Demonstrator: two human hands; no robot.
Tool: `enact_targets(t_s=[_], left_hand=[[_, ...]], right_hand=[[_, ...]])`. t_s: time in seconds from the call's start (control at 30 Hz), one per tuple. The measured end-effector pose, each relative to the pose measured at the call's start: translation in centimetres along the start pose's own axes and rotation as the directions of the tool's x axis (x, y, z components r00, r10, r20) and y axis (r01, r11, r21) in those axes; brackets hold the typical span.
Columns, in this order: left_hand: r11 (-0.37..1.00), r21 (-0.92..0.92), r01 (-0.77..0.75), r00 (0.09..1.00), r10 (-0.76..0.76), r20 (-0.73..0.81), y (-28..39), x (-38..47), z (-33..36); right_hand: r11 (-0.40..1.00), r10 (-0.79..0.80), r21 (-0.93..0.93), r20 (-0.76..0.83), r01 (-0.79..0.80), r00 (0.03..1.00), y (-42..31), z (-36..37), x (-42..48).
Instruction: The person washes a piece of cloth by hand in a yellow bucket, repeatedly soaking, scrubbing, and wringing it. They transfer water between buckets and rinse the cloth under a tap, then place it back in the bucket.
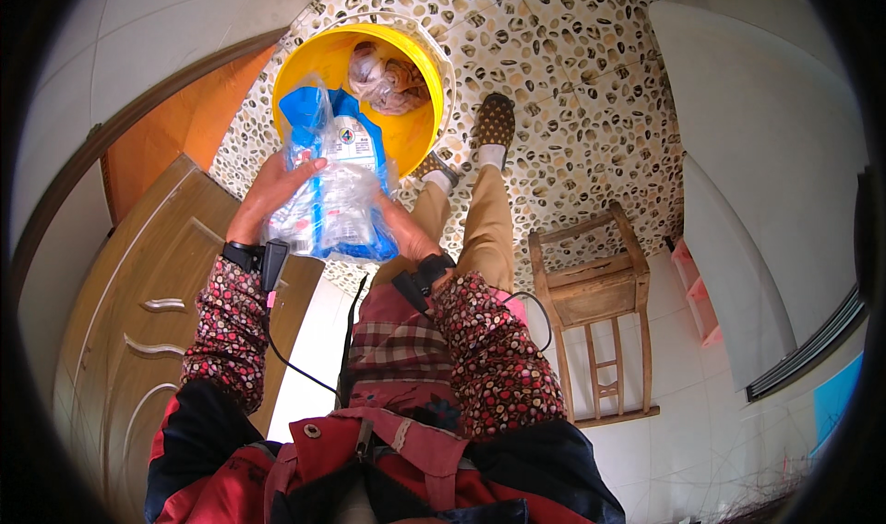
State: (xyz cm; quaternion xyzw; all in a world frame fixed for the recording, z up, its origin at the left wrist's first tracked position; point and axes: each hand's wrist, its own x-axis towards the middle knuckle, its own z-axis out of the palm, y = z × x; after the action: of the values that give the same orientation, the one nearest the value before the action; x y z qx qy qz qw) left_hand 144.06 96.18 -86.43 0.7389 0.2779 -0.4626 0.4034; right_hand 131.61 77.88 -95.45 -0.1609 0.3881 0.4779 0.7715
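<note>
Between my two hands is a blue and white printed plastic bag (346, 157), with clear plastic wrapped about it. My left hand (273, 188) grips its left side, thumb lying across the front. At its lower right edge my right hand (407, 226) has hold of it, the fingers partly hidden behind the plastic. The bag's top end overlaps the rim of a yellow bucket (423, 140) in this view. Inside the bucket lies a crumpled clear plastic bag (387, 81) with something brownish in it; the contents cannot be made out.
A wooden chair (592, 296) stands to the right, near a pink plastic rack (692, 292). A brown panelled door (159, 316) is at the left. My shoe (495, 119) rests on the pebble-patterned floor (574, 53). Cables hang from the wrist straps.
</note>
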Motion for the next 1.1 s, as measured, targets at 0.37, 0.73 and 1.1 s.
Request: enact_targets(t_s=[0.37, 0.73, 1.1], left_hand=[[0.993, 0.097, -0.064, 0.997, 0.068, -0.046, -2.4, 1.0, -0.4], [0.999, 0.026, -0.040, 0.998, 0.041, -0.054, -2.4, 0.5, -0.6], [0.995, -0.009, -0.096, 0.993, 0.095, -0.070, -2.3, 0.1, -0.5]], right_hand=[[0.999, -0.021, 0.036, 0.019, 0.020, 1.000, -0.2, 0.6, 0.0], [1.000, 0.030, 0.015, -0.164, -0.028, 0.986, 0.1, 1.5, -0.9], [0.998, -0.063, -0.016, -0.191, 0.061, 0.980, 1.3, 1.3, -1.0]])
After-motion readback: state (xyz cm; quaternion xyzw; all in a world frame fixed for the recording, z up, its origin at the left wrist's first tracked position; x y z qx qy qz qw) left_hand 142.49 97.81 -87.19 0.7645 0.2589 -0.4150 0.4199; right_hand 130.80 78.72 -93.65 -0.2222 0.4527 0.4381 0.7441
